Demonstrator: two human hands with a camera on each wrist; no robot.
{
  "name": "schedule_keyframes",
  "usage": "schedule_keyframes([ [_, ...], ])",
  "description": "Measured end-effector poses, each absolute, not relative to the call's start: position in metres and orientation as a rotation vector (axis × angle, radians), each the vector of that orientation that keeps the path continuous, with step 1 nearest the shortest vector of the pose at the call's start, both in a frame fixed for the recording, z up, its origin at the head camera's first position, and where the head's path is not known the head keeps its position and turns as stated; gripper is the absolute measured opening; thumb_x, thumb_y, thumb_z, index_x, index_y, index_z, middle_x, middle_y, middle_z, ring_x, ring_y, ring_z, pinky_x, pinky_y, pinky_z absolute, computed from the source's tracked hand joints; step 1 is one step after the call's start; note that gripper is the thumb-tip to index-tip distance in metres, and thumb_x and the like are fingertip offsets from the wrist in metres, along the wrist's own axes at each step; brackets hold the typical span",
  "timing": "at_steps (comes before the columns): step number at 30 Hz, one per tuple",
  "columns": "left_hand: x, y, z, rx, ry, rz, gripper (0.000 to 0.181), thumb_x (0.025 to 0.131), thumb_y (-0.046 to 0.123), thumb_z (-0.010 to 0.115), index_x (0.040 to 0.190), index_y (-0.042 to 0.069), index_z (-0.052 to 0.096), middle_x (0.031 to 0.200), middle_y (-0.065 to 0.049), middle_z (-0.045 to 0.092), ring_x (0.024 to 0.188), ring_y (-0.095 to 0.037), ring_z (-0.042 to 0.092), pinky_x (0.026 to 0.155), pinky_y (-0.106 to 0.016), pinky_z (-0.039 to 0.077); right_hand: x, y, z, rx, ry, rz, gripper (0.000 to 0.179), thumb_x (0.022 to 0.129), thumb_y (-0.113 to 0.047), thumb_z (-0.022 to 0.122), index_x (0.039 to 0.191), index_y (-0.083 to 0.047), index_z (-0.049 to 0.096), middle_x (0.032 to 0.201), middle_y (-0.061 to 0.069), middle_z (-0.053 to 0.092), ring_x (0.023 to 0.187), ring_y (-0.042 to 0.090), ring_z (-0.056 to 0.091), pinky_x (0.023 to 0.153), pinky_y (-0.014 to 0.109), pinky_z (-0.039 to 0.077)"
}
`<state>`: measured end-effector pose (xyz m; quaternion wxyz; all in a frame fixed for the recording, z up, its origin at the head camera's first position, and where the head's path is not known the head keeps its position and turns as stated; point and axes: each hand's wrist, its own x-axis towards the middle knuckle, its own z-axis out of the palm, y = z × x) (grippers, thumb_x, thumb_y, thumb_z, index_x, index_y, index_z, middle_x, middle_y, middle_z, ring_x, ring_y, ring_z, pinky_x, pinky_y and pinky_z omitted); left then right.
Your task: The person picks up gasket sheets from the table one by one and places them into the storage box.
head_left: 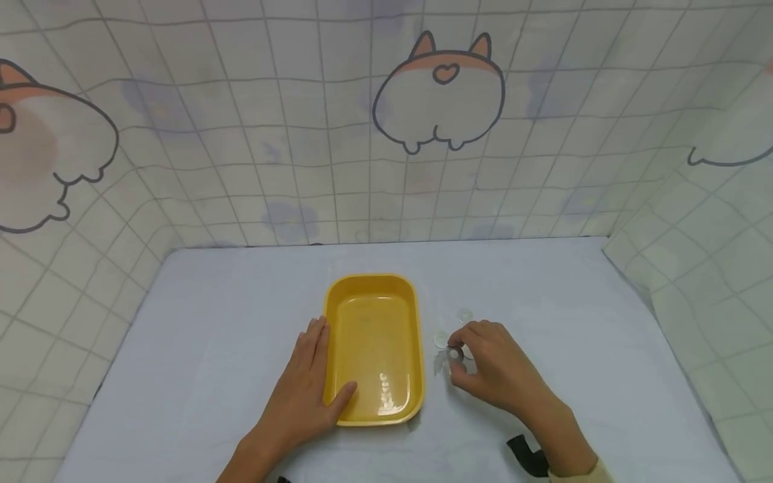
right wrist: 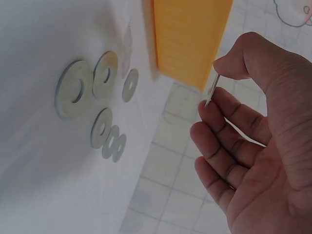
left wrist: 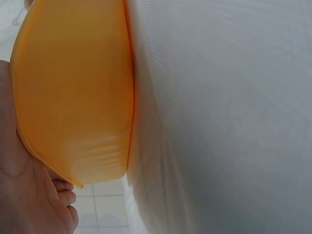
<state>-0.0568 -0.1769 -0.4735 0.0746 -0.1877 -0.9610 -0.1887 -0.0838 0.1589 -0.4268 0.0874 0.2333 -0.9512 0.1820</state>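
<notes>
A yellow rectangular tray (head_left: 371, 349) stands on the white tabletop. My left hand (head_left: 302, 389) lies along its left rim with the fingers straight and the thumb over the near-left edge. To the right of the tray, my right hand (head_left: 498, 365) pinches a flat metal washer (right wrist: 213, 88) between thumb and index finger, above the table. Several more washers lie loose beneath it, among them a large washer (right wrist: 65, 95) and a smaller washer (right wrist: 130, 78). In the head view the right hand partly hides them. The left wrist view shows the tray's outer wall (left wrist: 73, 87) close up.
The white-covered table (head_left: 241, 302) reaches back to a grid-patterned cloth wall (head_left: 290, 147) with cartoon animal prints, which also rises at both sides. Beside the right wrist is a black strap (head_left: 528, 457). A small translucent patch (head_left: 439, 362) shows between tray and washers.
</notes>
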Motion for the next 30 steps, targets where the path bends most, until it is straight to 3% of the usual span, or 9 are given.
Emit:
schedule_keyframes([
  [10,-0.055,-0.177,-0.473,-0.53,-2.928,-0.608,0.104,0.096,0.053,0.066,0.167,-0.004,0.016,0.177,-0.018,0.015,0.166,-0.033,0.017,0.131,-0.016,-0.015,-0.096,0.148,-0.417,0.753,-2.863,0.56,0.02,0.082,-0.02,0.081,0.101,-0.014,0.075,0.095,-0.006,0.071,0.089,0.013,0.059,0.09,0.037,0.058],
  [30,-0.058,-0.178,-0.472,-0.562,-2.895,-0.624,0.104,0.096,0.051,0.068,0.166,-0.006,0.017,0.177,-0.019,0.017,0.165,-0.036,0.02,0.132,-0.017,-0.013,-0.109,0.116,-0.413,0.799,-2.921,0.699,0.023,0.087,-0.026,0.082,0.107,-0.016,0.076,0.103,-0.008,0.074,0.097,0.014,0.064,0.099,0.039,0.057],
])
